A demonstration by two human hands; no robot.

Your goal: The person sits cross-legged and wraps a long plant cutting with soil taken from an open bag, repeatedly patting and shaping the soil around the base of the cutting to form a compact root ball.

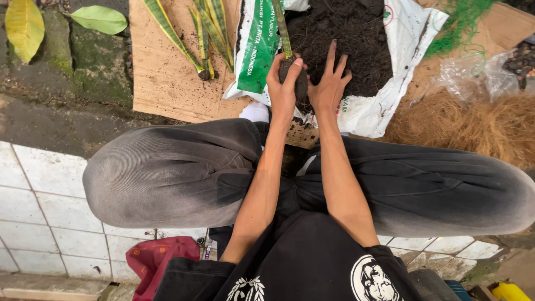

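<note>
Two hands meet over the soil. The left hand (282,89) is wrapped around a dark root ball (294,78), thumb on top, with a long striped leaf (281,28) rising straight up out of the grip. The right hand (329,83) presses against the ball's other side, fingers spread flat and reaching into the dark soil heap (340,39). That soil spills from an opened white sack (401,33). More striped cuttings (206,33) lie left on brown cardboard (161,78). Coconut fibre (479,122) piles up right.
</note>
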